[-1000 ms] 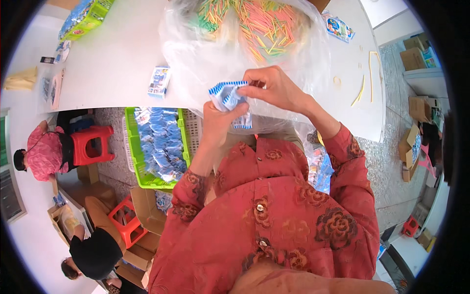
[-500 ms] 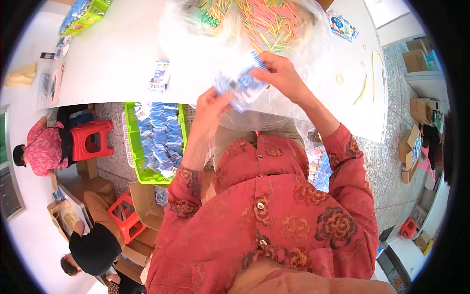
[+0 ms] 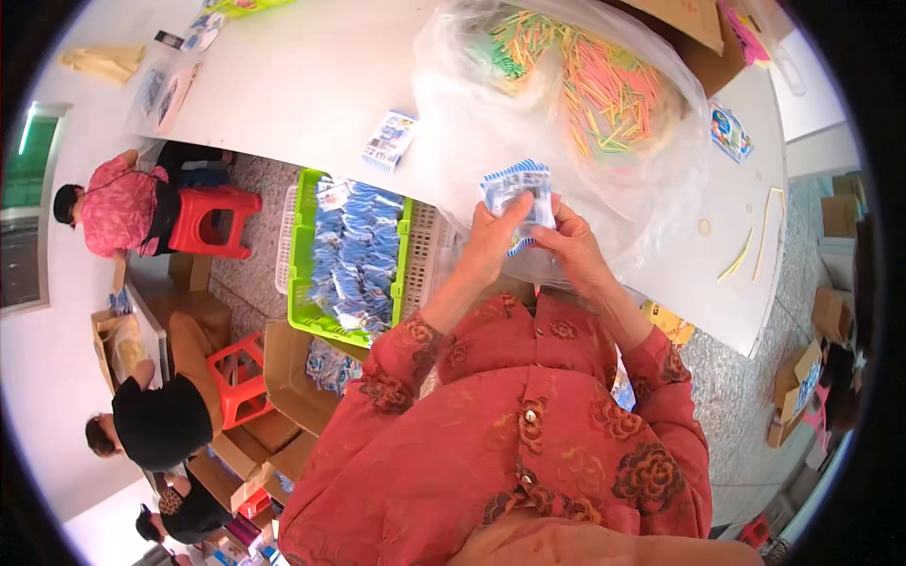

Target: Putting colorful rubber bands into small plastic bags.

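Observation:
A small blue-and-white packet (image 3: 521, 177) with striped ends is held upright over the near edge of the table. My left hand (image 3: 489, 243) pinches it from the left, thumb across its front. My right hand (image 3: 578, 250) grips its lower right side with thumb and fingers. Just beyond my hands lies a large clear plastic bag (image 3: 453, 104), opened out, with many thin pink, yellow and green sticks (image 3: 613, 90) in it. Another blue-and-white packet (image 3: 390, 140) rests flat on the table, left of the bag.
Left of me, below table height, a green basket (image 3: 300, 255) holds rows of blue packets (image 3: 357, 250). The white table (image 3: 283, 85) bears a packet (image 3: 729, 132) and yellow strips (image 3: 738, 255) at right. Cardboard boxes (image 3: 300, 373), red stools (image 3: 215, 222) and several people are at left.
The view has shifted, so the table and basket appear farther right. My hands have come closer together on the packet, which was tilted and blurred and is now upright.

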Action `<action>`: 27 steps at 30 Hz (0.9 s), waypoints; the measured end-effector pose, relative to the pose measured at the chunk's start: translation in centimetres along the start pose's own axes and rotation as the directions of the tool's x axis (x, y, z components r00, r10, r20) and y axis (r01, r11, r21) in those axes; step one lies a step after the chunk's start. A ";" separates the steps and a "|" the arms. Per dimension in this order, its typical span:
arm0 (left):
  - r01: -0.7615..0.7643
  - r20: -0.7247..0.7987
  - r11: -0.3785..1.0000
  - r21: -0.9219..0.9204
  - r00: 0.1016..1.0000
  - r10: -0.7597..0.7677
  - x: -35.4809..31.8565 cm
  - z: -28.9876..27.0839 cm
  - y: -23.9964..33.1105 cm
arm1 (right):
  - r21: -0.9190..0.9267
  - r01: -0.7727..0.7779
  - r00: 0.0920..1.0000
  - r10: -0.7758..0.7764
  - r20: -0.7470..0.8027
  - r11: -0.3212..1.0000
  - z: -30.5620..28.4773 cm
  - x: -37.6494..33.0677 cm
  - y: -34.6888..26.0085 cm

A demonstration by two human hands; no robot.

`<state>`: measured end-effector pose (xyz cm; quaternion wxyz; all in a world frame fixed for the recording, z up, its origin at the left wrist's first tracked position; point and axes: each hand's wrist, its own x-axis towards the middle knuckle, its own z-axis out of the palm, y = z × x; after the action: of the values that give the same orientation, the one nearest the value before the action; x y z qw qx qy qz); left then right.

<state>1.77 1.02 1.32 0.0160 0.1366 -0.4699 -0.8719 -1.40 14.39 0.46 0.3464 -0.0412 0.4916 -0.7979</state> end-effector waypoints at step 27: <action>0.219 0.198 0.972 0.087 0.952 -0.232 -0.4 -1.3 2.0 | -0.279 0.127 0.981 -0.078 0.180 0.952 0.8 0.0 -0.8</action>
<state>2.29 -1.04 2.38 -0.1369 0.0983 -0.4780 -0.8620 -1.47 13.98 1.51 0.3346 -0.1835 0.5696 -0.7280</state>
